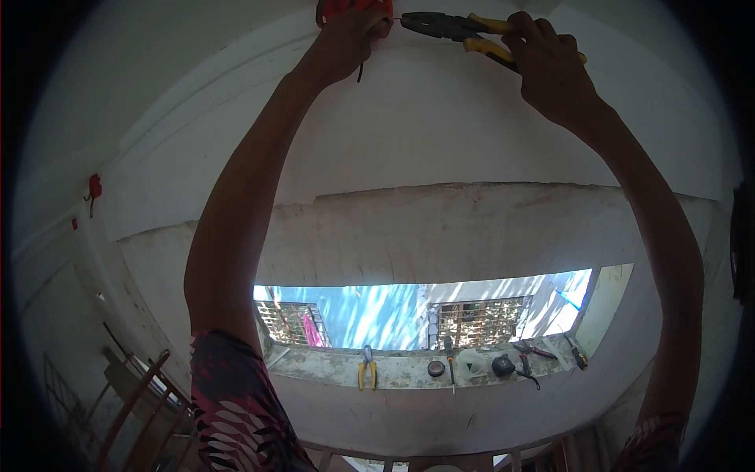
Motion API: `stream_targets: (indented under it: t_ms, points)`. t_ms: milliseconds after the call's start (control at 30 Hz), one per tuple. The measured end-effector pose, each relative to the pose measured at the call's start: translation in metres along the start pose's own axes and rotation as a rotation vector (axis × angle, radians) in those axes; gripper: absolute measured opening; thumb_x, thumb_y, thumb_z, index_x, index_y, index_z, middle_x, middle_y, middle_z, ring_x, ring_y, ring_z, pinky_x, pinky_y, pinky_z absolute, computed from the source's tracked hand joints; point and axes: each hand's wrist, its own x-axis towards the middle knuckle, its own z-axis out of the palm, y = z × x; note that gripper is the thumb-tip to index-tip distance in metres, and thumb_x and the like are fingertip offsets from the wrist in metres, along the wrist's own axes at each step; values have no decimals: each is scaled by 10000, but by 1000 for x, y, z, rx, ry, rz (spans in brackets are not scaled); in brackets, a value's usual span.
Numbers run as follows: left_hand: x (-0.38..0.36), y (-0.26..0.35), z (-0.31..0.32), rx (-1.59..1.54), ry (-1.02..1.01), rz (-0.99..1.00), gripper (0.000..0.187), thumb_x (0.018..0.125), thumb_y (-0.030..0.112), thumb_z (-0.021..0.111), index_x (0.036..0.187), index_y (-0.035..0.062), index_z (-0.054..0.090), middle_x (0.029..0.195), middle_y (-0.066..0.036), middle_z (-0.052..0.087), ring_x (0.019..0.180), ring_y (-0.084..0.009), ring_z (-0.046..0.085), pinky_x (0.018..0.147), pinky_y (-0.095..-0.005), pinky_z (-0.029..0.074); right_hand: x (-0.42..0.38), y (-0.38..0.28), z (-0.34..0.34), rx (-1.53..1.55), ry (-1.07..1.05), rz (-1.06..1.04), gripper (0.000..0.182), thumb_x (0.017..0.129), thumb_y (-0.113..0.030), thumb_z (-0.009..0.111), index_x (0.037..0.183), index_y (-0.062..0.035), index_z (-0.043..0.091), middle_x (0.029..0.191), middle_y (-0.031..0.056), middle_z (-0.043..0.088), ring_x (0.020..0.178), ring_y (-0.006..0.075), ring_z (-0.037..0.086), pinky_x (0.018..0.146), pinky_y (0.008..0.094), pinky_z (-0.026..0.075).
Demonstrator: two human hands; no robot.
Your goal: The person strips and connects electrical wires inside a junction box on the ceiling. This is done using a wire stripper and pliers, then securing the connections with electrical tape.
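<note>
Up at the top of the head view, a red electrical box [334, 9] is set in the white wall. My left hand [346, 43] is closed at this box, fingers pinching a thin wire [395, 19] whose end points toward the pliers. A short dark wire [360, 73] hangs below that hand. My right hand [554, 71] is wrapped round the yellow-and-black handles of combination pliers [440, 26]. Their jaws point left, with the tip right at the wire's end, and the handles are slightly spread.
Below, a window ledge [409, 377] holds yellow-handled pliers [367, 368], a tape roll [436, 367], a screwdriver [451, 366], a black round item [502, 365] and red-handled pliers [535, 350]. Another red box [95, 186] hangs at left, above a wooden frame [130, 405].
</note>
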Motion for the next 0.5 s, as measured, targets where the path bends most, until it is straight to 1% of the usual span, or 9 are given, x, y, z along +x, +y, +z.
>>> stream_targets:
  t_ms: [67,167,233,267,333,367,433,467,500]
  points:
    - [0,2,-2,0,-37,-14,32,827,-1,503,799,-8,516,791,-238,578,754,-368,569,639,-429,414,2,-1,-4,31,-43,7,346,790,84,571,1126,2,596,1224,82,493,1075,238,536,843,451,496]
    - [-4,3,2,-31,50,61,28,799,-28,495,792,-7,512,760,-228,567,737,-356,560,630,-426,409,4,1,-8,125,-118,37,306,786,102,545,1073,10,604,1182,76,507,1026,231,549,793,435,504]
    - [-13,-1,7,88,64,-37,224,832,-53,543,1004,73,611,955,-76,609,950,-256,585,833,-411,459,6,5,-11,197,-199,35,280,756,114,513,1007,27,601,1080,112,555,941,229,576,742,405,494]
    - [-16,-4,7,89,64,-38,224,832,-53,543,1004,73,611,955,-76,609,950,-256,585,833,-411,459,5,7,-11,198,-198,34,280,756,114,513,1007,27,601,1080,112,555,941,229,576,742,405,494]
    - [-19,-13,5,197,46,187,258,721,-84,565,934,55,607,895,-39,603,923,-247,557,801,-384,457,4,14,-11,526,-445,54,134,783,-33,554,877,48,606,974,179,601,717,255,601,608,409,502]
    - [-21,-15,5,197,47,187,258,721,-84,565,934,55,607,895,-39,603,923,-247,557,801,-384,457,2,14,-11,525,-445,54,134,783,-33,554,877,48,606,974,179,601,717,255,601,608,409,502]
    - [-22,-18,6,344,41,396,218,726,-74,567,905,46,600,897,-40,602,935,-250,548,808,-383,449,-3,14,-11,1847,-1101,286,175,776,-121,564,845,31,614,859,176,606,588,234,567,546,408,488]
    - [-22,-19,6,344,48,398,218,726,-74,567,905,46,600,897,-40,602,935,-250,548,808,-383,449,-5,11,-1,2209,-1283,242,252,804,-191,570,899,33,635,902,192,632,608,237,604,546,384,513]
    - [-21,-20,6,343,13,372,246,742,-78,558,942,56,608,904,-47,598,941,-246,552,826,-389,446,-7,15,4,2235,-1259,207,259,816,-194,574,926,28,648,954,201,639,658,247,626,568,387,526]
